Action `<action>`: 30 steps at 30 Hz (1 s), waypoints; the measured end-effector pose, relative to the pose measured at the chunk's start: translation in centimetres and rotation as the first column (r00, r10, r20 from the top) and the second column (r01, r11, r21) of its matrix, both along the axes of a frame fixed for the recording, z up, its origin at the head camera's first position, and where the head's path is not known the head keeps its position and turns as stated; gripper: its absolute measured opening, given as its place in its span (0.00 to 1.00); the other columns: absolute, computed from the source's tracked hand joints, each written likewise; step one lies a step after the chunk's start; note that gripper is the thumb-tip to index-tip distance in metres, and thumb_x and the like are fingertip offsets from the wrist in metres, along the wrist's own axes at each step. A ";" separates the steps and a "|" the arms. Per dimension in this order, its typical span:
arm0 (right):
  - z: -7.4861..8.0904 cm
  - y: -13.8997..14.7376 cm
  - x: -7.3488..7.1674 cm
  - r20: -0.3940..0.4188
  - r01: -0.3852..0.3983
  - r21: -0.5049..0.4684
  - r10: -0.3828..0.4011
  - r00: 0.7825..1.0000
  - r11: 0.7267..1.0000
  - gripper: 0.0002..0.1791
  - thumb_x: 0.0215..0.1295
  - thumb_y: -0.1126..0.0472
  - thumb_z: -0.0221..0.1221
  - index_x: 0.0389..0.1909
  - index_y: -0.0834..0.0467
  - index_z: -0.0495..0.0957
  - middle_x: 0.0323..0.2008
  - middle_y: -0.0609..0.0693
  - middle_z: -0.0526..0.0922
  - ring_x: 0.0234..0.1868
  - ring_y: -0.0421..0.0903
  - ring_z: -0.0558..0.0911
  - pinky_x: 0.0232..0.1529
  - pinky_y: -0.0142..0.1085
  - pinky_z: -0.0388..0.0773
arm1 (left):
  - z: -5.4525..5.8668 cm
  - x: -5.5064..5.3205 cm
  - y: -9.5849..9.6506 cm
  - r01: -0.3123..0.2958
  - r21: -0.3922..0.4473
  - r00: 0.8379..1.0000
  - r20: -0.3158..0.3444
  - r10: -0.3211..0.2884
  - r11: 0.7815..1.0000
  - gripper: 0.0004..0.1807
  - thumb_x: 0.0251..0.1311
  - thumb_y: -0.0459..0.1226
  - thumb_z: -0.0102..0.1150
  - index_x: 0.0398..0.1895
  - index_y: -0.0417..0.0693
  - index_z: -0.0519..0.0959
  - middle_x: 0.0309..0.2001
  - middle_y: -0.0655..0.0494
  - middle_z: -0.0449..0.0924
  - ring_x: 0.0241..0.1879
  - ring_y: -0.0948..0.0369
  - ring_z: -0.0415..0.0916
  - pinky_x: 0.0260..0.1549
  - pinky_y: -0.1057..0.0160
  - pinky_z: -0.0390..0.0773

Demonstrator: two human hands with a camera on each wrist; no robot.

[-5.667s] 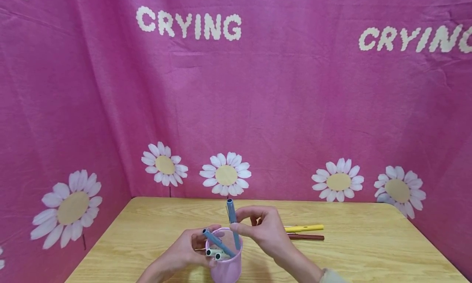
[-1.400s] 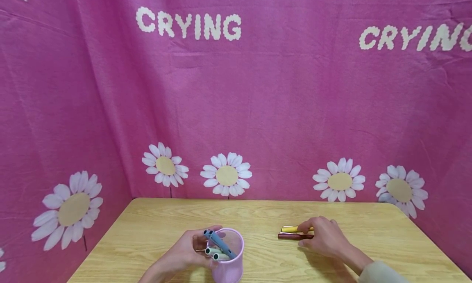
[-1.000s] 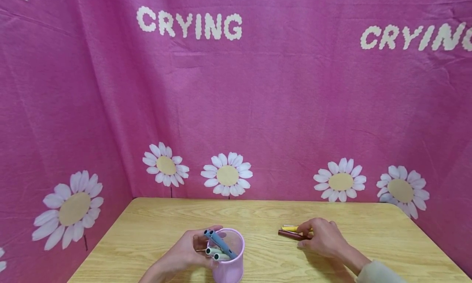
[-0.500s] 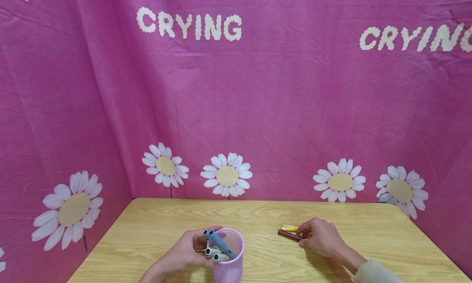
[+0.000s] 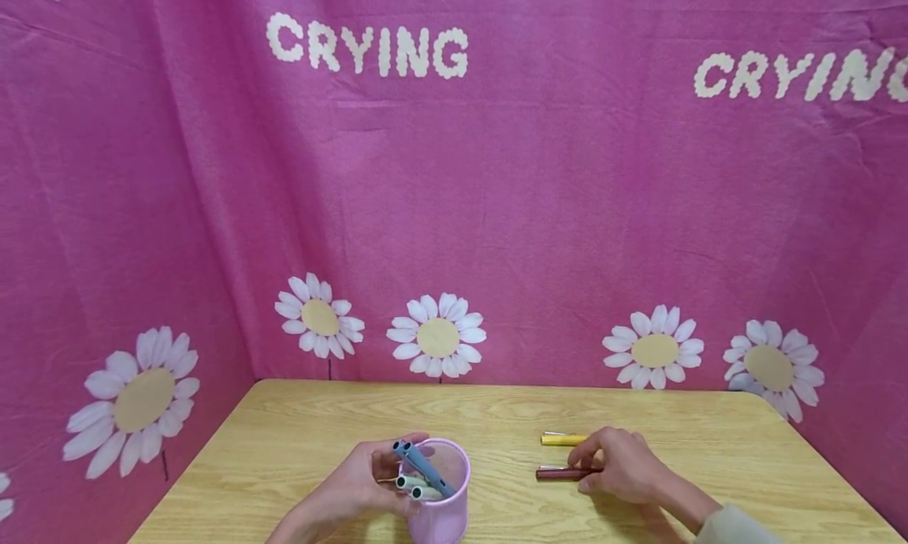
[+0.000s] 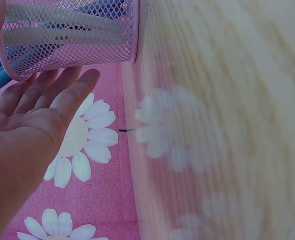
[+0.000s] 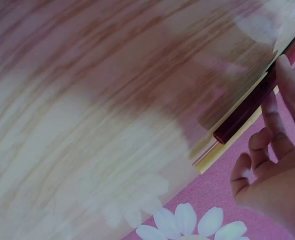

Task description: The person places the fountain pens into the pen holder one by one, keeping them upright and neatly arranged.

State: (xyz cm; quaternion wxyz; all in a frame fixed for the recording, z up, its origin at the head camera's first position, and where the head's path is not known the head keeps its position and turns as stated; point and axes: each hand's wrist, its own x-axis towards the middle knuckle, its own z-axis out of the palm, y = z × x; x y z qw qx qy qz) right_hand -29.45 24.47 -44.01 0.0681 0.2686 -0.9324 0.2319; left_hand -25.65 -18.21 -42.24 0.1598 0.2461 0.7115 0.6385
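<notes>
Pinched off-centre by the right hand (image 5: 623, 467) at the counter (image 5: 305, 422), the dark red pen (image 5: 559, 475) might be swivelled loose by its longer end, while the pink cup (image 5: 443, 522) is gripped by the left hand (image 5: 360, 478).

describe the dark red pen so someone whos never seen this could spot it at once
On the wooden table, look right of the pink mesh cup. Two pens are there, and the dark red pen is the nearer one, pinched by the person's right hand. Its deep red colour sets it apart from the yellow pen beyond.
</notes>
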 end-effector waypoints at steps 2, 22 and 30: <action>0.1 0.1 0.0 0.010 -0.027 -0.001 0.027 1.000 1.000 0.13 0.47 0.57 0.82 0.33 0.41 0.90 0.29 0.32 0.83 0.34 0.35 0.78 0.36 0.40 0.71 | 0.0 0.0 0.0 -0.003 -0.004 1.000 -0.002 0.003 1.000 0.39 0.57 0.28 0.76 0.73 0.41 0.75 0.66 0.43 0.79 0.54 0.50 0.79 0.53 0.59 0.82; 0.3 0.1 1.1 0.048 -0.079 0.041 0.077 0.996 0.996 0.14 0.47 0.58 0.81 0.30 0.37 0.89 0.29 0.26 0.83 0.33 0.31 0.76 0.41 0.43 0.62 | 0.0 -0.1 0.0 -0.012 0.004 1.000 0.015 0.012 1.000 0.40 0.55 0.28 0.77 0.73 0.40 0.74 0.67 0.43 0.78 0.54 0.50 0.79 0.53 0.59 0.82; 0.1 0.1 1.4 0.057 -0.068 0.026 0.066 0.996 0.997 0.13 0.47 0.56 0.82 0.31 0.38 0.89 0.29 0.26 0.83 0.33 0.31 0.76 0.41 0.43 0.60 | -0.1 -0.1 0.0 -0.007 0.008 1.000 0.005 0.007 1.000 0.39 0.55 0.27 0.77 0.73 0.40 0.75 0.69 0.43 0.77 0.54 0.50 0.80 0.54 0.58 0.81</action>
